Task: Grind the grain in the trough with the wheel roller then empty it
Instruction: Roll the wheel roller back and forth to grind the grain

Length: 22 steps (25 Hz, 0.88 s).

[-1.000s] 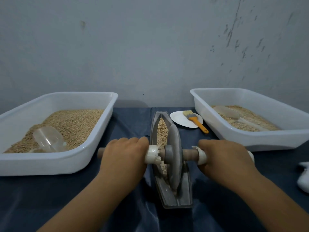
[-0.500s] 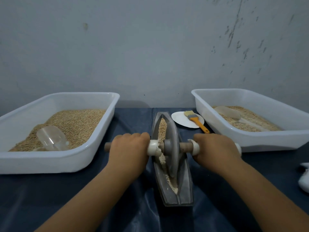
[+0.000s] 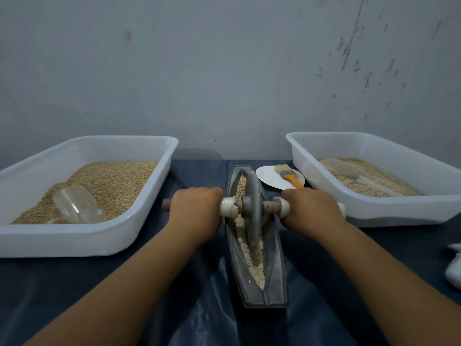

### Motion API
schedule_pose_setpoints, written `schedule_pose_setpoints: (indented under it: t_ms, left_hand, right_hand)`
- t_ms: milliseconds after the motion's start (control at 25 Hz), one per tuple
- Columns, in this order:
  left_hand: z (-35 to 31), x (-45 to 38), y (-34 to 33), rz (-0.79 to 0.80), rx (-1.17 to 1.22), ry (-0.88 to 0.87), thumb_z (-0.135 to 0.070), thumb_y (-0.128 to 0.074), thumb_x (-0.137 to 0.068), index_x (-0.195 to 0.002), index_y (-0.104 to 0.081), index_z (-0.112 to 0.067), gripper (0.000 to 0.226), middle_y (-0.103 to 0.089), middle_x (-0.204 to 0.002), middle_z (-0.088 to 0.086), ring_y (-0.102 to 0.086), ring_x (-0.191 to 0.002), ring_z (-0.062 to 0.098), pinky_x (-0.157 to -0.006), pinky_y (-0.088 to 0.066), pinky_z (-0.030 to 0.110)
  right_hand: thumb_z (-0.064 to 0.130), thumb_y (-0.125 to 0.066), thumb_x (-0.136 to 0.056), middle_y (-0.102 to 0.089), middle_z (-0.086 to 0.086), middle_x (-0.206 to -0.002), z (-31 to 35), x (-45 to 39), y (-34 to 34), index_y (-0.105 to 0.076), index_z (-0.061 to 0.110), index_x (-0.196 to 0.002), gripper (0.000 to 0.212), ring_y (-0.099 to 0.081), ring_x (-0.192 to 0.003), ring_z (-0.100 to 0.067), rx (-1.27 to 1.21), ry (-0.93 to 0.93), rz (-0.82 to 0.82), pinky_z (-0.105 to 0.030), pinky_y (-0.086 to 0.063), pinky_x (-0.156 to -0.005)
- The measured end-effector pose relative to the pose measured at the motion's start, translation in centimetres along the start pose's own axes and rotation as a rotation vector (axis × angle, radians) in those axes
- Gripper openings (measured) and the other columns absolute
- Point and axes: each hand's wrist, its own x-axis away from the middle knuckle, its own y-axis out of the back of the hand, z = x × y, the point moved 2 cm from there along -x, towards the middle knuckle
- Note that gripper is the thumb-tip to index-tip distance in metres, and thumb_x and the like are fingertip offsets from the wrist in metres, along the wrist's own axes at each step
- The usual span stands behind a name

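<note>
Gripping wooden axle of grey disc wheel roller (image 3: pixel 252 208): left hand (image 3: pixel 197 211), right hand (image 3: pixel 311 209); disc sits in grey boat-shaped trough (image 3: pixel 274 283) of tan grain (image 3: pixel 252 258).

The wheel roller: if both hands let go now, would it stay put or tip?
The wheel roller would probably tip: its thin disc stands on edge in the narrow trough, steadied by the left hand and right hand. It looks stiff and heavy.
</note>
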Motion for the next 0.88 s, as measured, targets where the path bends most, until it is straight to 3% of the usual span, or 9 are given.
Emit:
schedule_pose_setpoints:
  t_ms: [160,240,360,480,600,720,880]
  left_hand:
    - [-0.2,4.7,1.1,-0.249,0.024,-0.132,-0.021,-0.078,-0.056,-0.067,-0.034,-0.025,0.045,-0.041,-0.053,-0.009,-0.031,-0.048,0.014,-0.051,-0.023,0.028]
    - [0.0,5.5,1.5,-0.295,0.021,-0.175,-0.019,-0.08,-0.047,-0.065,-0.031,-0.026,0.052,-0.04,-0.049,-0.008,-0.026,-0.045,0.013,-0.05,-0.019,0.025]
    - [-0.1,3.9,0.7,-0.123,-0.029,-0.114,-0.027,-0.076,-0.061,-0.068,-0.033,-0.027,0.044,-0.032,-0.054,-0.011,-0.034,-0.048,0.013,-0.051,-0.022,0.026]
    - [0.2,0.0,-0.5,0.045,0.011,-0.006,-0.031,-0.06,-0.082,-0.083,-0.047,-0.029,0.013,-0.046,-0.068,-0.009,-0.049,-0.066,0.015,-0.061,-0.034,0.03]
    - [0.1,-0.8,-0.2,0.086,0.068,0.015,-0.029,-0.058,-0.085,-0.088,-0.049,-0.028,0.01,-0.054,-0.078,-0.007,-0.052,-0.072,0.015,-0.065,-0.036,0.031]
    - [0.0,2.6,0.4,-0.053,0.019,-0.014,-0.028,-0.064,-0.078,-0.079,-0.04,-0.027,0.024,-0.048,-0.069,-0.008,-0.045,-0.062,0.015,-0.059,-0.03,0.03]
    - [0.2,5.7,1.2,-0.267,0.049,-0.194,-0.018,-0.078,-0.047,-0.063,-0.043,-0.023,0.04,-0.044,-0.049,-0.006,-0.04,-0.04,0.018,-0.047,-0.024,0.027]
  right_hand:
    - [0.042,-0.064,-0.082,-0.05,0.013,-0.071,-0.5,5.0,0.1,-0.037,0.038,-0.077,0.028,-0.052,-0.069,-0.009,0.122,0.042,-0.114,-0.029,-0.038,-0.059]
    - [0.047,-0.065,-0.079,-0.047,0.014,-0.068,-0.8,6.1,0.5,-0.034,0.038,-0.075,0.033,-0.05,-0.066,-0.007,0.171,0.061,-0.151,-0.027,-0.033,-0.055]
    - [0.044,-0.064,-0.082,-0.051,0.013,-0.072,-0.4,4.2,0.5,-0.039,0.038,-0.077,0.026,-0.053,-0.071,-0.007,0.094,0.041,-0.066,-0.028,-0.039,-0.06]
    - [0.036,-0.062,-0.086,-0.055,0.01,-0.076,0.3,0.4,0.5,-0.044,0.035,-0.073,0.023,-0.054,-0.074,-0.014,0.026,0.014,0.013,-0.029,-0.041,-0.065]
    - [0.032,-0.062,-0.086,-0.058,0.008,-0.08,0.5,-0.9,0.6,-0.05,0.033,-0.077,0.015,-0.056,-0.077,-0.017,0.015,0.01,0.019,-0.029,-0.043,-0.067]
    - [0.036,-0.063,-0.085,-0.056,0.01,-0.076,0.3,2.4,0.7,-0.045,0.036,-0.079,0.019,-0.056,-0.075,-0.013,0.074,0.034,-0.03,-0.03,-0.044,-0.065]
    - [0.047,-0.064,-0.077,-0.041,0.013,-0.063,-0.6,5.7,0.8,-0.028,0.037,-0.067,0.038,-0.04,-0.058,-0.007,0.256,0.068,-0.16,-0.027,-0.026,-0.05]
